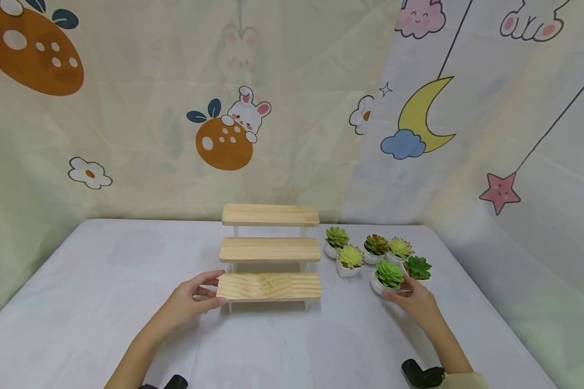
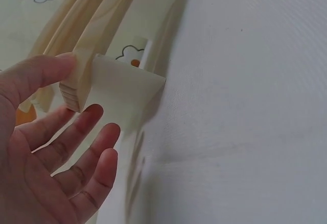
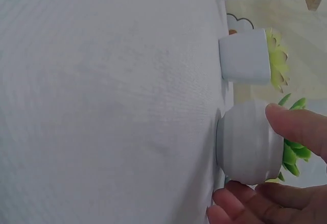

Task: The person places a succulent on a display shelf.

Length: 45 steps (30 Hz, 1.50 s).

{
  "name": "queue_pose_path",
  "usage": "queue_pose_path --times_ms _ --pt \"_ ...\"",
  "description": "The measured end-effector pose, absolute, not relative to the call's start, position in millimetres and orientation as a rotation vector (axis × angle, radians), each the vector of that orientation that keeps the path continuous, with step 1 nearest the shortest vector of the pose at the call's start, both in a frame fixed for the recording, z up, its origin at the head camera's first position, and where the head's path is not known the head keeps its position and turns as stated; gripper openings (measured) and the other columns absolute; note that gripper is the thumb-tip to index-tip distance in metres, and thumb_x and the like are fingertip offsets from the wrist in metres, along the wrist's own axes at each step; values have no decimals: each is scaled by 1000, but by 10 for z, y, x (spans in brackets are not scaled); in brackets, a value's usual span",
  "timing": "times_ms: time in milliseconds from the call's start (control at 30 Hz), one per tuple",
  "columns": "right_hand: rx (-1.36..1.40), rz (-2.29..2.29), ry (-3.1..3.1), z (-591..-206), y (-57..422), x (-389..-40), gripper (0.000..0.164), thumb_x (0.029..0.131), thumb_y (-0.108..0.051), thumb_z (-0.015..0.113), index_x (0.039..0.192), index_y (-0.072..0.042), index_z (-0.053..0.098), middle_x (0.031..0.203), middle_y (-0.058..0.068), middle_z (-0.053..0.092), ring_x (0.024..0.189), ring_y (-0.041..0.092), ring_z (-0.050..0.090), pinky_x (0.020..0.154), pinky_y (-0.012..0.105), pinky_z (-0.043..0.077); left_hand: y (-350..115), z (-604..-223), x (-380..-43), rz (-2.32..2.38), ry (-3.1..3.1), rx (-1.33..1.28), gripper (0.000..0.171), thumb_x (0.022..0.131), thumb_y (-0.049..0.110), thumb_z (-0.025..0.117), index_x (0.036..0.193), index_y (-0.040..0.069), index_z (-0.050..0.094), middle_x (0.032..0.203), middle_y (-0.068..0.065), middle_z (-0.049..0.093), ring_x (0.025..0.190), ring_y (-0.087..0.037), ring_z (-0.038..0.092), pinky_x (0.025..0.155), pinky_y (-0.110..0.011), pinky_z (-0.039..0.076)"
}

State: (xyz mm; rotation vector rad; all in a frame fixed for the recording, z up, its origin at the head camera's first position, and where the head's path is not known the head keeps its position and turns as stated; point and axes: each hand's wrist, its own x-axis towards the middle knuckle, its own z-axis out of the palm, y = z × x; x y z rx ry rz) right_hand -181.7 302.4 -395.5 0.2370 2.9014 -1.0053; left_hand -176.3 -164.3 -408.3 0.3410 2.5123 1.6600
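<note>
Head view: the left hand (image 1: 190, 297) pinches the left end of the lowest board of a three-tiered pale wooden stand (image 1: 270, 286) on a white-covered table (image 1: 282, 346). Right of the stand, the right hand (image 1: 416, 303) grasps a round white pot with a bright green succulent (image 1: 388, 274), just in front of five other white-potted succulents (image 1: 350, 257).

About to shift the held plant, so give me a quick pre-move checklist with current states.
1. Right hand around the round white pot: ok, thumb and fingers on opposite sides.
2. Grip firmness: cannot tell.
3. Left hand on the lowest tier: ok, pinching its left end.
4. Wooden stand upright: ok.
5. Clearance from the dark green succulent: not ok, close beside the right fingers.
</note>
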Motion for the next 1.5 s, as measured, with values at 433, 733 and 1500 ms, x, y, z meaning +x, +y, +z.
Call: queue_pose_path --times_ms 433,733,1500 --pt "203 -982 2884 -3962 2978 -1873 77 80 -43 70 128 10 41 105 24 60 94 31 57 74 41 47 -1617 -4014 -1702 1587 2580 294 60 80 22 72 133 7 49 117 -15 57 93 -17 57 73 -25 48" --pt "215 -974 2888 -4015 2965 -1905 88 78 -46 71 132 13 33 105 23 58 94 29 56 76 40 47 -1614 -3985 -1683 1589 2573 266 60 80 23 73 132 8 50 115 -13 57 92 -16 57 74 -26 47" --pt "171 -886 2951 -4003 2885 -1937 94 75 -51 71 137 8 32 100 20 59 86 26 57 68 37 46 -1636 -4040 -1708 1593 2557 283 59 81 23 71 134 10 48 115 -13 57 93 -17 56 74 -26 47"
